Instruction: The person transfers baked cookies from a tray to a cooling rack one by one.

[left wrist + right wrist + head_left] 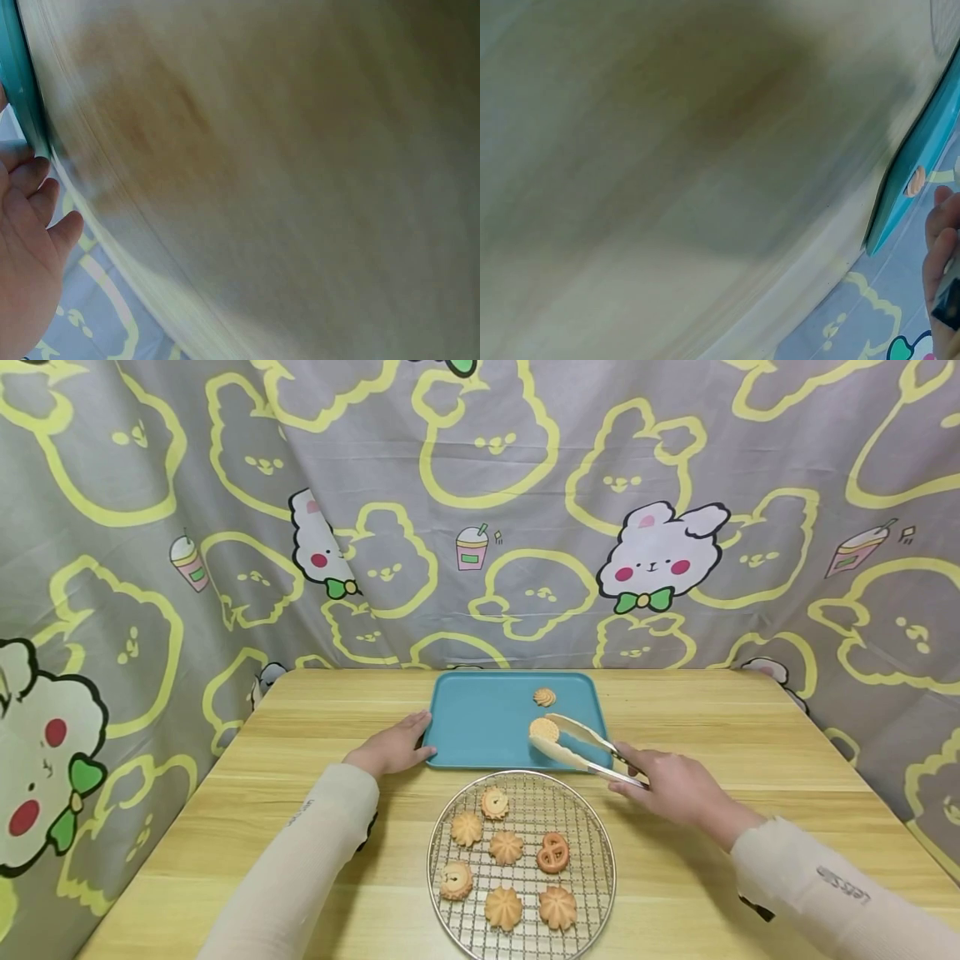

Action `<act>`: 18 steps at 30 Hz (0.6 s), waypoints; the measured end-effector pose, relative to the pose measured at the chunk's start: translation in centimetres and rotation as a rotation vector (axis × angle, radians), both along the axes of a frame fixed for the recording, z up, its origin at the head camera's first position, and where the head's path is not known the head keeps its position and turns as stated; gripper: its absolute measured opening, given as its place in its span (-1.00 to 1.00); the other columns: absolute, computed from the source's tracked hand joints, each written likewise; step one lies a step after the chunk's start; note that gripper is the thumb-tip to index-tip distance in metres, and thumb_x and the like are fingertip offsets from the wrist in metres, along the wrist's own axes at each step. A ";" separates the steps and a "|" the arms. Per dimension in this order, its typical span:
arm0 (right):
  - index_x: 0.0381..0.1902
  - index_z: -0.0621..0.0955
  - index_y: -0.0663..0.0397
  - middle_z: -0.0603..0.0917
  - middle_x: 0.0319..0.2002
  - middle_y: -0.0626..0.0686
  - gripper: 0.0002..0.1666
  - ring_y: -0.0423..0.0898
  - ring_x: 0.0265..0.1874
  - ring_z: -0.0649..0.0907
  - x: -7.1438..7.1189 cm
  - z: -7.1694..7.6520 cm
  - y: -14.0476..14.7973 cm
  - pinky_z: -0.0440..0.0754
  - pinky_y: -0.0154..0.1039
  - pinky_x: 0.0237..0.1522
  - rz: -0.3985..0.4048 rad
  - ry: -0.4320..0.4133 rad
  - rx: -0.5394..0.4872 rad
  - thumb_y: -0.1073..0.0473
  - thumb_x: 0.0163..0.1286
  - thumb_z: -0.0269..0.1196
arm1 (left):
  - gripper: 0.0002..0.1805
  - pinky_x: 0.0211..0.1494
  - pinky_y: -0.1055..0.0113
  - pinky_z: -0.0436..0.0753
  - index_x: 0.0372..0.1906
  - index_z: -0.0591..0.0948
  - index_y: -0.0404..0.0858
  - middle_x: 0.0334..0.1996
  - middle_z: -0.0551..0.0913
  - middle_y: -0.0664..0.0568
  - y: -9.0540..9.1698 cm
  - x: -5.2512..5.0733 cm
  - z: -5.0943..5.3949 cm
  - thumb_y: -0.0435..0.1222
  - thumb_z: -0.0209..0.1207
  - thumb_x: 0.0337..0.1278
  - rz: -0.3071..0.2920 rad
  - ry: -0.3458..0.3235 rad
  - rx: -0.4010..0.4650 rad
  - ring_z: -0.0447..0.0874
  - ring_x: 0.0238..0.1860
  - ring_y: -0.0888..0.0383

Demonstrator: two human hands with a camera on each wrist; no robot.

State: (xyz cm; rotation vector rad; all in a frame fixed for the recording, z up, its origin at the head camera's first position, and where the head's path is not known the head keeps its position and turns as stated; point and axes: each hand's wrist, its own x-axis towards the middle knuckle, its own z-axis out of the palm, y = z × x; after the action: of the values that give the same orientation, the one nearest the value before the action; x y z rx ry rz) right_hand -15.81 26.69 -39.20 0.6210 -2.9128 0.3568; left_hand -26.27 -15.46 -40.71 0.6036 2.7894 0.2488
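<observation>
My right hand [678, 785] grips a pair of tongs [588, 766] with pale tips and metal arms. Between the tips is a round cookie [543, 730], over the right half of a blue tray [480, 727]; I cannot tell whether it touches the tray. A swirled cookie [544, 697] lies farther back on the tray. My left hand [393, 745] touches the tray's left edge, with fingers extended and the thumb near the front corner. In the left wrist view, the left hand's fingers [34, 176] meet the tray rim [26, 90]. The right wrist view catches only part of the right hand [943, 247].
A round wire rack [592, 810] stands in front of the tray, bearing several cookies, among them a pretzel-shaped one [553, 852] and flower-shaped ones [503, 908]. The wooden table [720, 718] extends on both sides. A patterned curtain [525, 527] hangs behind it.
</observation>
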 end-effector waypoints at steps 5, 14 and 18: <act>0.29 0.46 0.18 0.62 -0.34 -0.13 -0.16 -0.28 -0.61 0.39 0.5 -0.2 0.1 0.43 -0.27 -0.56 0.039 0.012 0.008 -0.29 0.25 0.24 | -0.20 0.43 0.02 0.09 0.51 -0.06 -0.31 0.50 -0.09 -0.13 0.0 0.0 0.0 0.02 -0.05 0.41 0.000 0.000 0.003 -0.12 0.47 -0.07; 0.24 0.51 0.12 0.58 -0.37 -0.25 -0.23 -0.38 -0.66 0.31 1.3 -0.4 0.4 0.39 -0.32 -0.57 0.137 0.042 0.021 -0.26 0.23 0.27 | -0.20 0.43 0.02 0.08 0.50 -0.06 -0.32 0.50 -0.09 -0.14 0.0 0.1 0.1 0.01 -0.05 0.41 0.001 0.000 0.005 -0.12 0.47 -0.08; 0.22 0.53 0.12 0.58 -0.38 -0.25 -0.25 -0.40 -0.65 0.31 1.4 -0.5 0.6 0.42 -0.34 -0.58 0.179 0.065 0.016 -0.25 0.23 0.29 | -0.20 0.43 0.03 0.07 0.50 -0.05 -0.32 0.50 -0.09 -0.14 0.1 0.1 0.1 0.01 -0.05 0.41 0.002 0.002 0.005 -0.12 0.47 -0.08</act>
State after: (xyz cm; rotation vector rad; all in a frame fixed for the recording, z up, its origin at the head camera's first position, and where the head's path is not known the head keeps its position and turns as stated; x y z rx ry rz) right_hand -14.40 27.33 -39.73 0.8811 -2.8081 0.3270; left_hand -26.19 -15.40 -40.65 0.6026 2.7927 0.2552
